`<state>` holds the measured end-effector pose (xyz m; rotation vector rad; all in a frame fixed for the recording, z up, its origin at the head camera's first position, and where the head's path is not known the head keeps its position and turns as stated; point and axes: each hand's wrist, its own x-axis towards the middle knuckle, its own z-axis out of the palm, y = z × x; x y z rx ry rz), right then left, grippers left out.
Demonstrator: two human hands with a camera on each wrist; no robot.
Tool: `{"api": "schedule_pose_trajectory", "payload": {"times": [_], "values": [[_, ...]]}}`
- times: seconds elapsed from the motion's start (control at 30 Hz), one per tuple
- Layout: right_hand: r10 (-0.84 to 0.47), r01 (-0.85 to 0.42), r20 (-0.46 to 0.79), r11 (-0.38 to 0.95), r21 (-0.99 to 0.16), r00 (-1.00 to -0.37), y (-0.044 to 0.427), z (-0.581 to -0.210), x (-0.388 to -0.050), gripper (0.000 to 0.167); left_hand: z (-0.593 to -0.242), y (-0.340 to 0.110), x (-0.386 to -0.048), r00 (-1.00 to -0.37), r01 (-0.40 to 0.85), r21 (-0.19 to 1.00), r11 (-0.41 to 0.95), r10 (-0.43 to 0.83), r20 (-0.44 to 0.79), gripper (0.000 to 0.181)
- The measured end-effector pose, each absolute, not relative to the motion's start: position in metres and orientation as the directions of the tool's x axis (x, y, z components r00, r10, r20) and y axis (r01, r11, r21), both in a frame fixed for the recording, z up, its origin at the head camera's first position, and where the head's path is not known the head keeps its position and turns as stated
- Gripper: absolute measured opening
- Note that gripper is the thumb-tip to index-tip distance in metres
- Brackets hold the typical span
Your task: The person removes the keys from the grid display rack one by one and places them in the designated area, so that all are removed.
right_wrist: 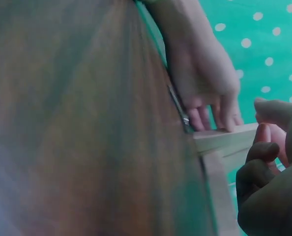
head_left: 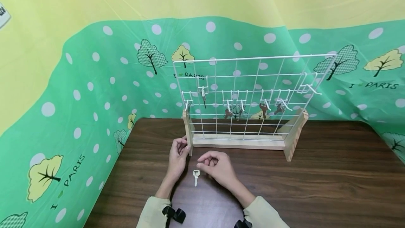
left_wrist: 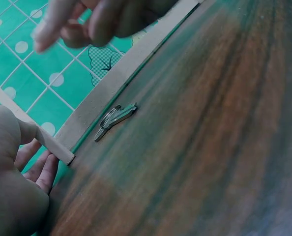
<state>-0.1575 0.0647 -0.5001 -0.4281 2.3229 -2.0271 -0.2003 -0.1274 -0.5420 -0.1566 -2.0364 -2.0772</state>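
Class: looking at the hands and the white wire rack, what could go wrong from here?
The right hand might nudge or fumble the small, pale metal key, which lies on the dark brown wood-grain table.
The left hand holds the pale wooden end panel of the white wire rack; a tug might shake loose the dark metal keys hanging there.

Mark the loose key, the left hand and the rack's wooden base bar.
Loose key (head_left: 196, 177): head view, where bow meets blade.
Left hand (head_left: 177, 157): head view, thumb side.
Wooden base bar (head_left: 238, 144): head view, front face.
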Motion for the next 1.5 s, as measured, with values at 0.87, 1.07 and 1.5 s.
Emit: {"api": "schedule_pose_trajectory", "payload": {"times": [0.87,1.07,1.5], "values": [[0.013,-0.483,0.484,0.066,-0.873,-0.875,0.116,-0.404,-0.148,0.016,-0.542,-0.127,-0.199,-0.971,0.223,0.975,-0.009,-0.092,0.222,0.018],[0.123,-0.543,0.544,0.045,-0.839,-0.83,0.132,-0.391,-0.148,0.016,-0.541,-0.127,-0.2,-0.973,0.216,0.976,-0.013,-0.092,0.214,0.018],[0.34,-0.684,0.639,-0.017,-0.729,-0.69,0.163,-0.376,-0.151,0.011,-0.545,-0.128,-0.201,-0.967,0.242,0.97,0.0,-0.088,0.241,0.018]]}}
